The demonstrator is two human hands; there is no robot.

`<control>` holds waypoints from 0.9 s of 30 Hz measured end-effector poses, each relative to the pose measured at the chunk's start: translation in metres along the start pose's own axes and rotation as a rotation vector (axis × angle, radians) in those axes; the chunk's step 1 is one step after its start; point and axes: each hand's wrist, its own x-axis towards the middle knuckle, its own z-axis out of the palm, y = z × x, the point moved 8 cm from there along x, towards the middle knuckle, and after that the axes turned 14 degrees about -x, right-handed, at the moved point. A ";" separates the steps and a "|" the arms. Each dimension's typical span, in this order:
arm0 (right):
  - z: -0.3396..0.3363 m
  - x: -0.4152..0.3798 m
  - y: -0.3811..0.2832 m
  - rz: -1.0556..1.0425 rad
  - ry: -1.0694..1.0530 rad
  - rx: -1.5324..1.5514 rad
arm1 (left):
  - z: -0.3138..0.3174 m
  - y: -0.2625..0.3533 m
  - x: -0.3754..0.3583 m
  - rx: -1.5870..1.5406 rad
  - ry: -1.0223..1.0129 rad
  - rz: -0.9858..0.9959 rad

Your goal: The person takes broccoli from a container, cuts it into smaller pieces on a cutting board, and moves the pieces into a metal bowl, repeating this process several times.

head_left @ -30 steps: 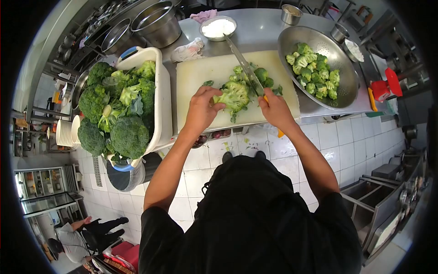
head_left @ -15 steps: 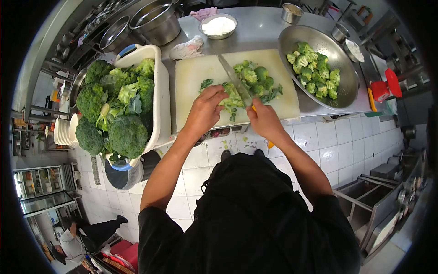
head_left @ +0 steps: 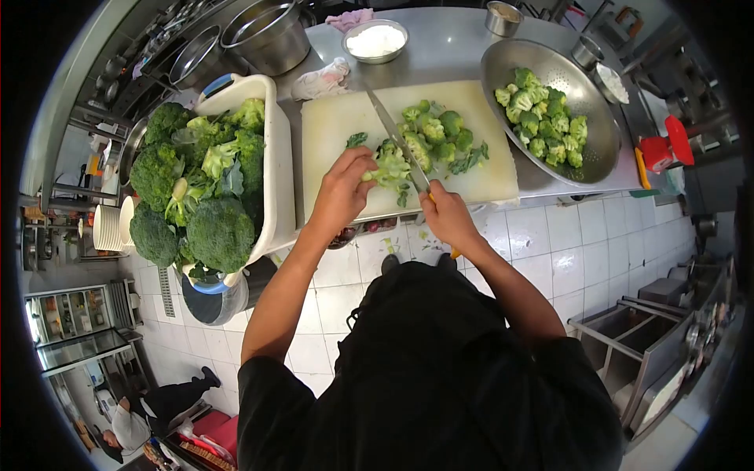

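Note:
My left hand (head_left: pixel 342 188) is closed on a piece of broccoli (head_left: pixel 389 166), its cut pale-green side showing, over the white cutting board (head_left: pixel 330 125). In my right hand (head_left: pixel 449 213) is the yellow handle of a long kitchen knife (head_left: pixel 398 135). The blade points away and to the left, lying along the right side of the held broccoli. Cut florets (head_left: pixel 438 129) are heaped just right of the blade, with leaf scraps (head_left: pixel 470 161) beside them. A small leaf (head_left: pixel 356 140) lies left of the blade.
A white tub (head_left: pixel 276 173) full of broccoli heads (head_left: pixel 220 234) stands left of the board. To the right, a perforated steel colander (head_left: pixel 601 141) holds florets. Behind are a bowl of white powder (head_left: pixel 376 41), a crumpled cloth (head_left: pixel 322 80) and steel pots (head_left: pixel 271 43). Another person (head_left: pixel 157 408) is at lower left.
The knife has shifted slightly left, its tip moving with it. My left hand has drawn back a little to the left, showing more of the broccoli. The person at lower left has moved slightly.

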 end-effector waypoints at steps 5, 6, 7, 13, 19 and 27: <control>-0.006 0.019 0.003 0.028 -0.087 0.127 | -0.007 -0.032 -0.025 -0.031 0.140 0.008; -0.005 0.022 0.002 0.037 -0.103 0.124 | -0.009 -0.038 -0.031 -0.056 0.178 -0.014; -0.004 0.025 0.000 0.039 -0.119 0.120 | -0.009 -0.046 -0.036 -0.080 0.211 -0.061; -0.019 0.031 -0.026 -0.004 0.034 -0.048 | 0.010 -0.079 -0.061 -0.477 0.493 -0.406; -0.021 0.023 -0.036 -0.040 0.055 -0.104 | 0.037 -0.097 -0.079 -1.007 0.636 -0.748; -0.037 0.018 -0.050 -0.077 0.125 -0.102 | 0.044 -0.103 -0.088 -1.027 0.647 -0.734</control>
